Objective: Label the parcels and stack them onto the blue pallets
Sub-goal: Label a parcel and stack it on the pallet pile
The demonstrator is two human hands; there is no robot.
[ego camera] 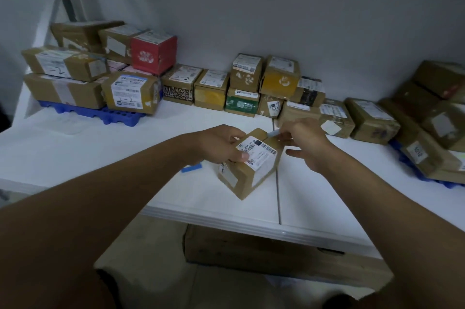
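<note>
A small brown parcel with a white shipping label on top stands on the white table near its front edge. My left hand grips the parcel's top left corner, thumb on the label. My right hand holds a marker pen just above the parcel's far right corner. A blue pallet at the back left carries several stacked parcels, some marked "2". Another blue pallet at the right edge is mostly hidden under parcels.
A row of several brown, yellow, green and patterned parcels lines the wall behind. A small blue item lies on the table left of the parcel. A large cardboard box sits on the floor under the table.
</note>
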